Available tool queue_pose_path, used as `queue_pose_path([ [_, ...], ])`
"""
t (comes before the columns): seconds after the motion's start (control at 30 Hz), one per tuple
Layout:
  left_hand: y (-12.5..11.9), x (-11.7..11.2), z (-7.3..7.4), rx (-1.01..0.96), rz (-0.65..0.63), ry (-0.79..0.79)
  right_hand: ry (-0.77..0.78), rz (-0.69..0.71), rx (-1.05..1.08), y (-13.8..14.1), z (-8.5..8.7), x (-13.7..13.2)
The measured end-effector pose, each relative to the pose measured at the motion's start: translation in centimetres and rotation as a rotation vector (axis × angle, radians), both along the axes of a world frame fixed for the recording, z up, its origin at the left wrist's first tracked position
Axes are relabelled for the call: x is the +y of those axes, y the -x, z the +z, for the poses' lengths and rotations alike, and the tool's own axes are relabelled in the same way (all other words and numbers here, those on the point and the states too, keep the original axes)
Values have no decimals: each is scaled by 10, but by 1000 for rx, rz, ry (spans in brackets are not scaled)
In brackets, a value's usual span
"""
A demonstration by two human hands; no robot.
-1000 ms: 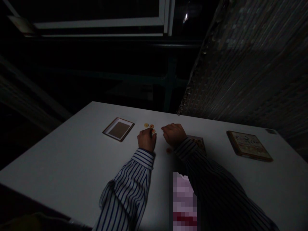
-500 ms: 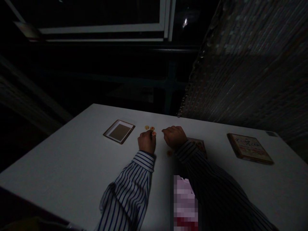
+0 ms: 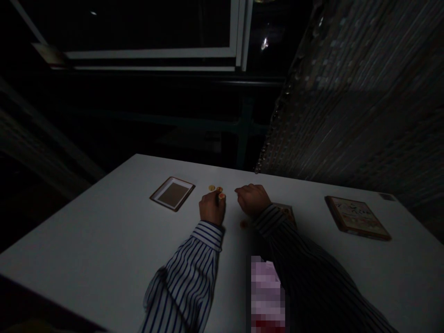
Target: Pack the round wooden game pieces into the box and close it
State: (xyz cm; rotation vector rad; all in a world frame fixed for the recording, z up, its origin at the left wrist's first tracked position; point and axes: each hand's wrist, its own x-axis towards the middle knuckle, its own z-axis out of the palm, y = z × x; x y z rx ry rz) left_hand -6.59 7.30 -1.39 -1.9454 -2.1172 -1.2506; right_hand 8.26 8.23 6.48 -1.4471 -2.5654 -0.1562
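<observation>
Little is being shifted since the earlier frame: everything on the table is being seen slightly lower, and more of the orange disc is being shown at the left hand. Being round, this disc is presenting no long axis; its marked face is being turned upward and toward the near side, though which way the mark is pointing cannot be told. It is being held by the left fingers, which are being kept narrow, at the far middle of the table. Four loose discs are being shown in all: this one, a yellow disc and a second disc just beyond it, and a near disc lying in shadow. On the right hand, the fingers are being curled, tips toward the left; whether anything is being held there cannot be told. Three boxes are being seen: an open shallow box at left, a picture-topped box at right, and a third box being partly hidden by the right sleeve.
</observation>
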Motion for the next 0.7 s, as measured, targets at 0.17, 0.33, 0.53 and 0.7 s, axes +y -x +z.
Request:
queue_pose_path([
  [0.17, 0, 0, -2, -9, -12, -51, 7, -27, 15, -6, 10, 0],
  [0.33, 0, 1, -4, -26, -34, -112, 21, -34, 12, -14, 15, 0],
  [0.53, -1, -1, -3, -74, -67, -185, 8, -67, 31, -25, 18, -4],
  [0.7, -4, -5, 1, -97, -99, -227, 1, -87, 58, -38, 26, -8],
])
